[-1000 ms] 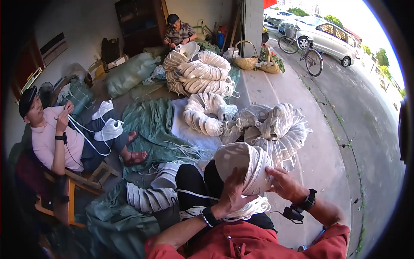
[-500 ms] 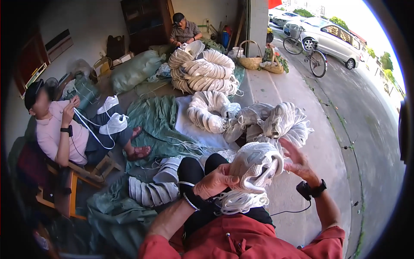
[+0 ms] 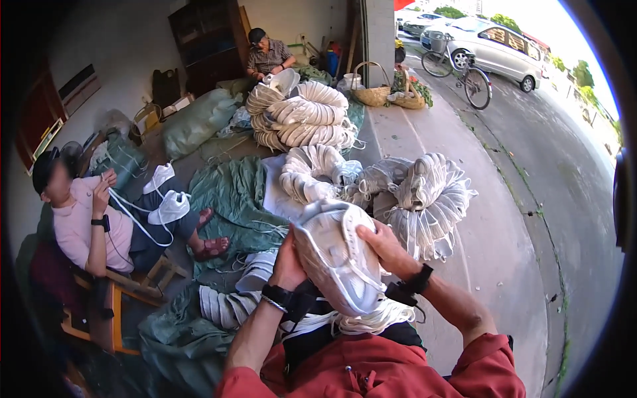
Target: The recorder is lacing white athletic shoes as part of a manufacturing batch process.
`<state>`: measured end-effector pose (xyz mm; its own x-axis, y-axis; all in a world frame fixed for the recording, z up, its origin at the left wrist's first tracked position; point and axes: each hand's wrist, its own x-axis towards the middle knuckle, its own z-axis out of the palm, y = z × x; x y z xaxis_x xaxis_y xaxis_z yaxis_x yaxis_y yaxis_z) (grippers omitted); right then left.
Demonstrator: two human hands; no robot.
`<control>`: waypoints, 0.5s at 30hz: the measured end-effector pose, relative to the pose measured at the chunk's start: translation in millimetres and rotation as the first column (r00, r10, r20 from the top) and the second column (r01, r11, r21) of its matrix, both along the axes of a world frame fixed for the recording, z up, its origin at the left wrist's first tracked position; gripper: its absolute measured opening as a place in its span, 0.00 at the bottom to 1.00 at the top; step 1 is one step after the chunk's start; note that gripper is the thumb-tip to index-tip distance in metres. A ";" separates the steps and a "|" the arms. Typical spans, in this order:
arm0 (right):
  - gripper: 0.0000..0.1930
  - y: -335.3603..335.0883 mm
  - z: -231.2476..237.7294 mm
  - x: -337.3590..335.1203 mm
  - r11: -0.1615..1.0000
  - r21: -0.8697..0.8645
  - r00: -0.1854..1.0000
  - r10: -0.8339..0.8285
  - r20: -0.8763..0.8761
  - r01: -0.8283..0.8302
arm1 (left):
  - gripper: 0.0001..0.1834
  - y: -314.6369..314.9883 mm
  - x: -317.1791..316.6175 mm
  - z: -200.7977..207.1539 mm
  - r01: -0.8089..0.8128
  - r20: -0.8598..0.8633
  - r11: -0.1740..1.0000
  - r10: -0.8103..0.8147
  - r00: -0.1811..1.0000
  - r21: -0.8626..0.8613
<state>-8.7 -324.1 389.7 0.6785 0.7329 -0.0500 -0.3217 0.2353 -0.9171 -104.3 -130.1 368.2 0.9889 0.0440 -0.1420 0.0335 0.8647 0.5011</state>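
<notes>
Both hands hold one white shoe (image 3: 336, 257). It is up in the air over the lap, tipped so its lacing side shows, with a thin lace running along it. The left hand (image 3: 289, 264) has its grip on the left side of the shoe. The right hand (image 3: 386, 249) has its grip on the right side — the thumb lies on top, and the other fingers are partly hidden. Each wrist wears a black band.

Just below the shoe, a bunch of white laces (image 3: 383, 320) lies on the lap. By the left arm, on the floor side, there is a row of white shoes (image 3: 222, 306) tucked into each other. Past the held shoe lie more white shoes, packed into rings (image 3: 434, 212). Behind them is a tall pile (image 3: 306, 116) of the same kind.

To the left, a person (image 3: 93, 225) in a pink shirt sits with two white shoes (image 3: 174, 207) on the legs and holds a lace up with both hands. A green cloth (image 3: 225, 199) is spread on the ground nearby. At the back, another person (image 3: 271, 56) bends over behind the pile — a fat green sack (image 3: 201, 125) is near.
</notes>
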 end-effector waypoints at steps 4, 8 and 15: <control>0.37 46.4 -31.7 17.1 0.973 -0.087 0.963 -0.193 0.186 0.212 | 0.36 50.1 14.5 -48.2 -0.117 0.047 0.959 0.108 0.993 0.258; 0.38 46.4 -97.6 22.7 0.810 -0.516 0.960 -0.245 0.133 0.278 | 0.43 2.3 -9.3 -63.6 -0.019 -0.187 0.674 0.232 0.954 0.738; 0.45 40.6 -98.7 9.0 0.788 -0.530 0.894 -0.058 0.445 0.315 | 0.47 -39.4 -35.5 -109.7 -0.043 -0.111 0.571 0.231 0.967 0.820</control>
<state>0.3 -283.5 291.1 0.8529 0.5075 -0.1225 0.0799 -0.3588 -0.9300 -139.8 -169.6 258.5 0.9182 0.3653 -0.1530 0.1220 0.1066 0.9868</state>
